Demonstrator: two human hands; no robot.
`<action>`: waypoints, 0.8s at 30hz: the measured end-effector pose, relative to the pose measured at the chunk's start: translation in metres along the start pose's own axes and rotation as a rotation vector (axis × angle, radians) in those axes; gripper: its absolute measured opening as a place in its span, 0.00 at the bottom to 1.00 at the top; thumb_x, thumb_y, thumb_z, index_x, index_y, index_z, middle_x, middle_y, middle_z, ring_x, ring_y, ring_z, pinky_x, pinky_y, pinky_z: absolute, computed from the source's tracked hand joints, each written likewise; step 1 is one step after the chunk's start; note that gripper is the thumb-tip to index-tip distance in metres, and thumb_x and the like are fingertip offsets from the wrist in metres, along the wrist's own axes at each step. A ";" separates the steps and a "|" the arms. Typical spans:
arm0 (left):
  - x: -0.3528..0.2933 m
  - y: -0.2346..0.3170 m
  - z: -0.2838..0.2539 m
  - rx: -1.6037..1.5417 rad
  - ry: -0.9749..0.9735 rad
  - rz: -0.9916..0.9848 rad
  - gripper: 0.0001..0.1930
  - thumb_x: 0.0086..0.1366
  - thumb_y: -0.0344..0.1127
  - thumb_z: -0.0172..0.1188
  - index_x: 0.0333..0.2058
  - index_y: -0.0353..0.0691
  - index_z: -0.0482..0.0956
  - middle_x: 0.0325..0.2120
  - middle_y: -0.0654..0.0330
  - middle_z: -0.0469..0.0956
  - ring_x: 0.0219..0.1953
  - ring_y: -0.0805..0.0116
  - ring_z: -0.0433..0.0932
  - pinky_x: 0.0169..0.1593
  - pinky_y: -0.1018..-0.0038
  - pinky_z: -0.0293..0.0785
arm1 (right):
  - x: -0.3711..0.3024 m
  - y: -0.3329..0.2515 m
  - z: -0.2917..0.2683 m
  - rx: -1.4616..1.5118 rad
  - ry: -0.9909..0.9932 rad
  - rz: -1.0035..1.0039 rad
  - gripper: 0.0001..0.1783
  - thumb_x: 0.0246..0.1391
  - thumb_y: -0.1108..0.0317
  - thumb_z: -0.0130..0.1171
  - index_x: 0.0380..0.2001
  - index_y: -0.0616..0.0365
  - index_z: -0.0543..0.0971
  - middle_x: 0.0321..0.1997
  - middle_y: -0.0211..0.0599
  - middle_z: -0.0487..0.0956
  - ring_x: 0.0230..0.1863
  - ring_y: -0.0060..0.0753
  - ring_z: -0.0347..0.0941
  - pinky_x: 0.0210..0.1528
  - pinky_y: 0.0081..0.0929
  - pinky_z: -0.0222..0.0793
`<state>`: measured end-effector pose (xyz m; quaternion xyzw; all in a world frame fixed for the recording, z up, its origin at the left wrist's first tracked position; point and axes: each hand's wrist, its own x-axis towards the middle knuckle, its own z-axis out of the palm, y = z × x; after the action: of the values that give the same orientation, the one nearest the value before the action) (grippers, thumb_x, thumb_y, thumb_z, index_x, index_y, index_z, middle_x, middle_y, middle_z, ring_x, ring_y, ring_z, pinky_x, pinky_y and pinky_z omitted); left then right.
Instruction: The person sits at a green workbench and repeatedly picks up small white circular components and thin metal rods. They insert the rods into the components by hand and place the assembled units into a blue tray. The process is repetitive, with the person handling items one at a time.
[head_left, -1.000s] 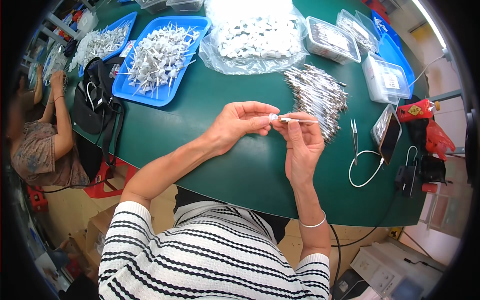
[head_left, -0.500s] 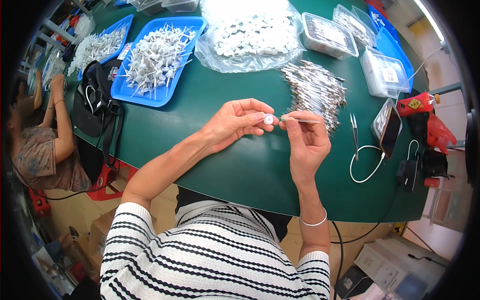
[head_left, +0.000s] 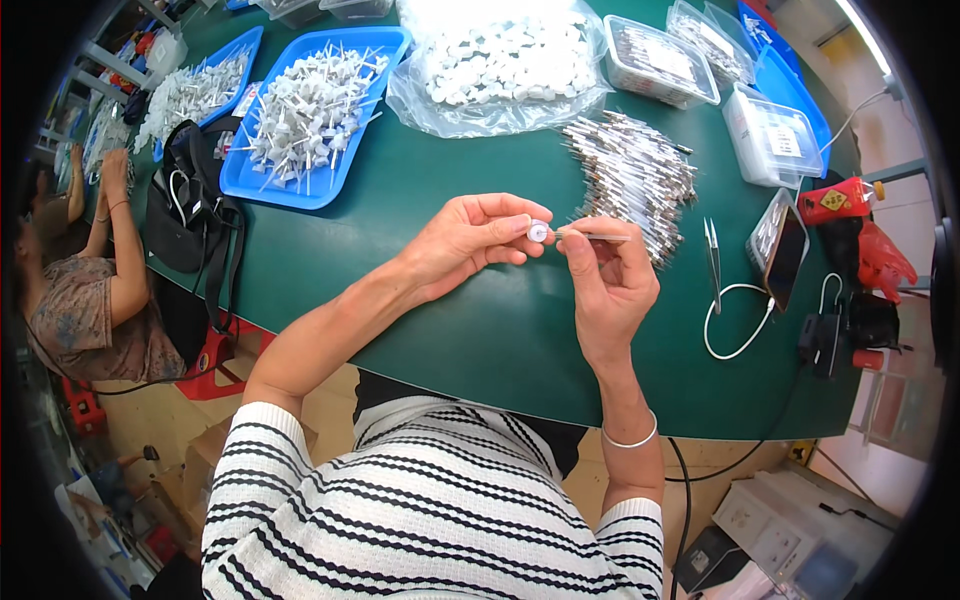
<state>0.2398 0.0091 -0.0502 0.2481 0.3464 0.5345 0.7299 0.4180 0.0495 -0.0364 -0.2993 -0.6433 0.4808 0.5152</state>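
Small round white cap (head_left: 538, 231): pinched at the fingertips of the left hand (head_left: 468, 243), held above the green counter (head_left: 480, 320), open face toward the viewer. Thin metal pin (head_left: 592, 237): gripped in the right hand (head_left: 608, 283), lying roughly level, its tip meeting the cap.

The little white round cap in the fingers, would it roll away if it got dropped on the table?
Probably yes. The white cap looks round and tiny, pinched between the left hand's fingertips, so it may roll on the smooth green table. It seems very light, likely plastic, so it could bounce or skid. Its small size likely makes it easy to fumble.
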 end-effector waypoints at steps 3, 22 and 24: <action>0.000 0.000 0.000 0.002 -0.003 -0.001 0.13 0.66 0.33 0.56 0.47 0.32 0.76 0.37 0.59 0.80 0.38 0.74 0.79 0.42 0.81 0.78 | 0.000 0.000 0.001 -0.040 -0.008 -0.013 0.05 0.53 0.77 0.61 0.34 0.64 0.76 0.32 0.34 0.78 0.32 0.23 0.76 0.37 0.20 0.73; 0.000 0.000 0.000 -0.004 -0.014 -0.015 0.13 0.67 0.34 0.55 0.46 0.33 0.76 0.36 0.59 0.80 0.37 0.75 0.79 0.41 0.81 0.77 | 0.002 -0.004 0.003 -0.180 -0.011 -0.129 0.06 0.51 0.76 0.63 0.32 0.63 0.77 0.28 0.35 0.78 0.28 0.26 0.76 0.33 0.21 0.73; 0.000 0.000 0.001 0.000 -0.004 -0.016 0.13 0.67 0.35 0.55 0.46 0.33 0.76 0.35 0.59 0.80 0.36 0.75 0.79 0.40 0.82 0.78 | 0.003 -0.004 0.003 -0.194 -0.010 -0.138 0.06 0.51 0.76 0.63 0.32 0.63 0.77 0.28 0.35 0.78 0.28 0.26 0.76 0.32 0.22 0.73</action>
<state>0.2407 0.0089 -0.0498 0.2464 0.3471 0.5283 0.7347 0.4149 0.0492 -0.0314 -0.3003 -0.7085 0.3810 0.5125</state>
